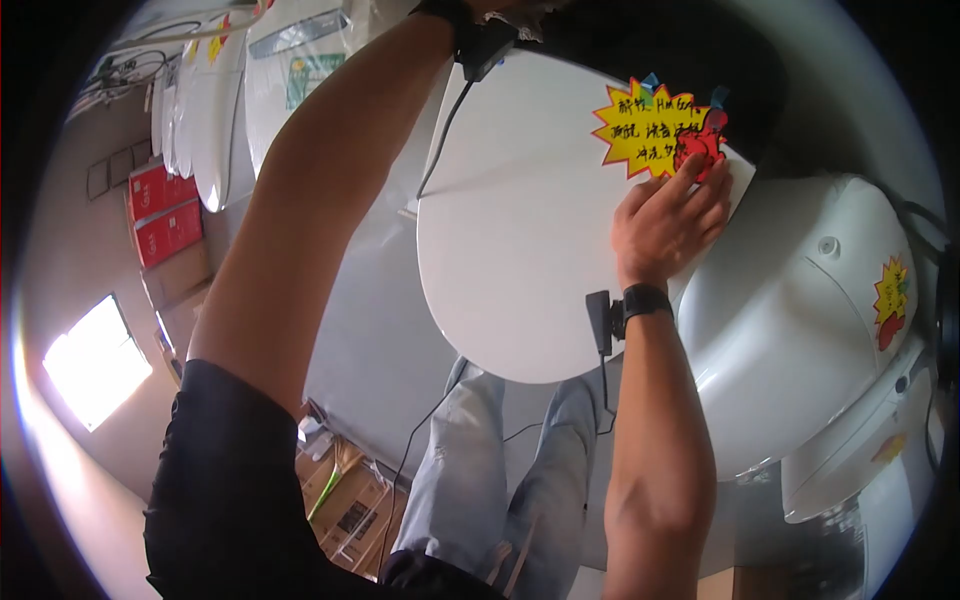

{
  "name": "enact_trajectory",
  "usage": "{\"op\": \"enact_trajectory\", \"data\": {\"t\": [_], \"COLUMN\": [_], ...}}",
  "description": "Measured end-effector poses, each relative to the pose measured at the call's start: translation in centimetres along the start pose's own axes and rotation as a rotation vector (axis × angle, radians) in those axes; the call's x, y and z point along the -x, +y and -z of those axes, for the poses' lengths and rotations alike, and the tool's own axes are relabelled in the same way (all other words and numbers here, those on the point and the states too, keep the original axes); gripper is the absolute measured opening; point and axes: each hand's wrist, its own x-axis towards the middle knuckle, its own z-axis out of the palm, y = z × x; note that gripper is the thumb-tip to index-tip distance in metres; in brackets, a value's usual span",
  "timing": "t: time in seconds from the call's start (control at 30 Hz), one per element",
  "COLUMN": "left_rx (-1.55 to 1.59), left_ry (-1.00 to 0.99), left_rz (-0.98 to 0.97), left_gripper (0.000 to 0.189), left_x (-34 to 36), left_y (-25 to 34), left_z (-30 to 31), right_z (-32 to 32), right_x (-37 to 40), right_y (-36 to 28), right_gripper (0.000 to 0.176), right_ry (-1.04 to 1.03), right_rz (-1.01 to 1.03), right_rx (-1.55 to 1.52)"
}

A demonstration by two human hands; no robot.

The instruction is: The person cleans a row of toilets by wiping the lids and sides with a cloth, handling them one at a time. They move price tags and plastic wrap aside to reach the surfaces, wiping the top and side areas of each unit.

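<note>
A white toilet [520,220] with its rounded lid down stands right in front of me. On its lid, toward the back, is a yellow starburst tag [640,125] with handwriting and a red figure. My right hand [672,225] lies with fingers stretched out over the tag's lower right part and the lid's right edge. My left hand [490,5] reaches to the toilet's far left side at the top of the view, its fingers cut off by the frame. Beside it is a crumpled whitish piece of material [532,20]; I cannot tell whether the hand grips it.
Another white toilet [790,310] with a yellow tag [890,300] stands close on the right. Upright white toilet seats or lids [210,110] line the left, near red boxes [165,215]. Black cables [440,150] run from the wrist devices. Cardboard boxes [350,510] lie at lower left.
</note>
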Motion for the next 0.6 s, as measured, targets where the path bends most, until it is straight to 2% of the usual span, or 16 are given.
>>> {"op": "enact_trajectory", "data": {"t": [0.03,0.1,0.13,0.17,0.23,0.27,0.3,0.33,0.37,0.43,0.5,0.57,0.6], "left_rx": [0.004,0.081,-0.104,-0.112,0.248,0.24,0.502,0.767,0.759,0.879,0.847,0.888,0.884], "left_ry": [-0.015,-0.176,-0.221,-0.235,-0.385,-0.393,-0.58,-0.757,-0.766,-0.853,-0.836,-0.961,-0.966], "left_rz": [-0.004,0.085,0.199,0.192,0.424,0.428,0.805,1.186,1.194,1.353,1.377,1.508,1.513], "left_gripper": [0.04,0.042,0.043,0.043,0.04,0.04,0.041,0.057,0.057,0.077,0.076,0.074,0.074], "left_x": [1.7,5.5,8.1,9.2,10.0,10.0,9.9,10.0,10.8,13.1,15.2,16.8,17.0], "left_y": [0.6,1.7,3.9,4.5,5.6,5.7,5.9,6.2,6.6,7.9,9.7,11.3,12.1], "left_z": [0.1,1.1,2.8,5.1,12.1,15.0,17.8,20.2,22.2,26.0,30.0,33.8,35.8], "right_z": [-0.1,-0.1,-0.1,0.1,0.3,0.3,0.3,0.1,-0.1,-0.7,-1.2,-1.8,-2.2], "right_x": [0.0,0.0,0.0,-0.1,-0.2,-0.2,-0.1,-0.1,0.0,0.2,0.3,0.5,0.5], "right_y": [0.0,0.0,-0.1,-0.2,-0.2,-0.2,-0.1,-0.1,0.0,0.3,0.6,0.9,1.4], "right_gripper": [0.062,0.061,0.061,0.06,0.058,0.057,0.057,0.056,0.056,0.056,0.056,0.056,0.055], "right_ry": [0.015,0.022,0.022,0.021,0.008,0.009,0.009,0.028,0.02,0.103,0.113,0.143,0.158], "right_rz": [0.006,0.012,0.009,0.007,0.021,0.031,0.042,0.048,0.057,0.092,0.098,0.099,0.113], "right_rx": [0.005,-0.006,0.005,0.015,0.023,0.038,0.054,0.054,0.047,0.078,0.062,0.049,0.044]}}
